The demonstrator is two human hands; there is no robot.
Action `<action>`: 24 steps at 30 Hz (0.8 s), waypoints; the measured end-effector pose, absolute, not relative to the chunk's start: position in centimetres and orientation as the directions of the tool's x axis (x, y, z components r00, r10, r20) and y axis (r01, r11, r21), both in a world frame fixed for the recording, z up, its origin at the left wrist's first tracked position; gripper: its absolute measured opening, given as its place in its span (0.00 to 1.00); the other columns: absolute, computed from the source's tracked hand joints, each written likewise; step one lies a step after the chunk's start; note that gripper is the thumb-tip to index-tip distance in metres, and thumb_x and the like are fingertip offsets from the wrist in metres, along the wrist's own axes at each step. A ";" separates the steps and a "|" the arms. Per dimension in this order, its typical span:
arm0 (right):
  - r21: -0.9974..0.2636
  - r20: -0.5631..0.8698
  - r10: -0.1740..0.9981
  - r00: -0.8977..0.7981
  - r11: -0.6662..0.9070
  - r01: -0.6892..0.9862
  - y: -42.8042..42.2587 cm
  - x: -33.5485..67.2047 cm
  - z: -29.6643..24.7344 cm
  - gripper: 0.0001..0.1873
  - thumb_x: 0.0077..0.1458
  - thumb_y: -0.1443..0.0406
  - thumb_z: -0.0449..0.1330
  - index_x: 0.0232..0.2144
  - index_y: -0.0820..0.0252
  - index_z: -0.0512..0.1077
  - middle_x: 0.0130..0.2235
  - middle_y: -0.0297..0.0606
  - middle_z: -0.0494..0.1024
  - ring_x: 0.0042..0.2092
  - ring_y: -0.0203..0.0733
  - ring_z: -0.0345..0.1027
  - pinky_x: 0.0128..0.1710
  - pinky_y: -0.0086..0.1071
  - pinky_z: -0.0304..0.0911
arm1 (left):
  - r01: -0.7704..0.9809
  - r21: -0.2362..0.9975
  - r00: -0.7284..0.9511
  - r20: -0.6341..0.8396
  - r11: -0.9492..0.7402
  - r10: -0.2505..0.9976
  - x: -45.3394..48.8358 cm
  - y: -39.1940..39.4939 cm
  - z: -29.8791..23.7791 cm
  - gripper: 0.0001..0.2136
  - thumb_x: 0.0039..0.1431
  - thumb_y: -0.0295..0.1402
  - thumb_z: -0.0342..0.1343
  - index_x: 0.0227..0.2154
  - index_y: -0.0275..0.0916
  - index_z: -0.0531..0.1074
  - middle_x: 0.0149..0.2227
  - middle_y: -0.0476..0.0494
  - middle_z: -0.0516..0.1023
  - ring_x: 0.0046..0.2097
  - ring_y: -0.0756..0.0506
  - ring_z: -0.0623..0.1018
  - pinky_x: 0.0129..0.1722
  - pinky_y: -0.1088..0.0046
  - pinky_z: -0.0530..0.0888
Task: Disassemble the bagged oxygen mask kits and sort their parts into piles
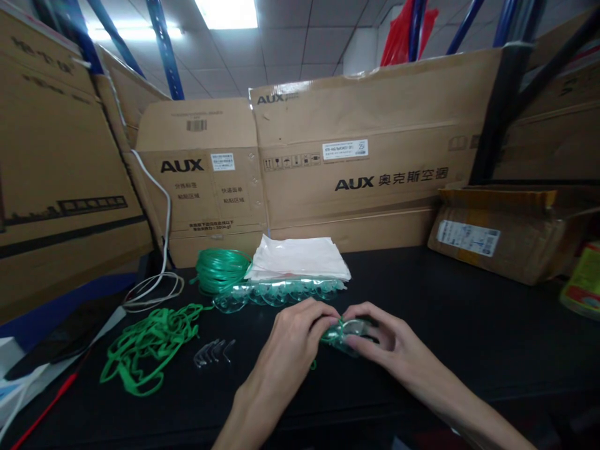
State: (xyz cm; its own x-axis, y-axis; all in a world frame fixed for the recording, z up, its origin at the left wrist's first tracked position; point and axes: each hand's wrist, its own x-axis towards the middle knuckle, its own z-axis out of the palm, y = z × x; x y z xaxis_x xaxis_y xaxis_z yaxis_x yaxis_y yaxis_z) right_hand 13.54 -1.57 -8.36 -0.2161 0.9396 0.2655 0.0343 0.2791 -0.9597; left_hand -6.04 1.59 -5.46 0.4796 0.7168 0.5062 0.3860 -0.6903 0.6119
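Observation:
Both my hands meet over the black tabletop around a clear green plastic mask (335, 338). My left hand (300, 331) pinches its left edge between thumb and fingertips, where a bit of green cord shows. From the other side, my right hand (387, 337) grips the mask with thumb and fingers, hiding part of it. Behind them lies a row of similar clear green masks (281, 292), nested together. A tangled heap of green elastic straps (152, 344) is to the left, with several small clear bent pieces (214, 352) between it and my left hand.
A coil of green tubing (220, 270) and a stack of white bags (297, 259) sit at the back. Large cardboard panels (375, 137) wall in the table (445, 362). An open carton (510, 237) stands right; a white cable (166, 219) runs down left.

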 end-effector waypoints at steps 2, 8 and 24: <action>-0.945 0.285 0.935 -0.210 0.311 0.103 -1.7 13.4 -8.2 0.14 0.58 0.53 0.66 0.36 0.58 0.75 0.42 0.38 0.73 0.46 0.42 0.70 0.48 0.32 0.65 | 0.391 0.585 0.486 0.525 -0.711 0.699 -6.0 1.5 -5.7 0.10 0.68 0.26 0.52 0.36 0.41 0.78 0.38 0.49 0.81 0.41 0.48 0.79 0.45 0.75 0.70; -0.880 0.343 0.894 -0.287 0.413 0.235 -2.8 13.1 -7.9 0.12 0.65 0.56 0.58 0.33 0.57 0.72 0.49 0.42 0.72 0.52 0.45 0.69 0.52 0.34 0.64 | 0.525 0.484 0.406 0.581 -0.700 0.706 -6.1 1.9 -6.2 0.11 0.65 0.21 0.48 0.33 0.40 0.72 0.35 0.48 0.78 0.39 0.47 0.77 0.42 0.73 0.70; -0.856 0.355 0.905 -0.234 0.415 0.309 -2.7 13.2 -8.3 0.12 0.64 0.54 0.60 0.34 0.54 0.75 0.55 0.43 0.71 0.60 0.49 0.65 0.58 0.38 0.61 | 0.595 0.644 0.149 0.499 -0.481 0.854 -6.8 2.3 -5.4 0.06 0.70 0.32 0.48 0.42 0.40 0.69 0.36 0.44 0.81 0.36 0.43 0.82 0.35 0.70 0.72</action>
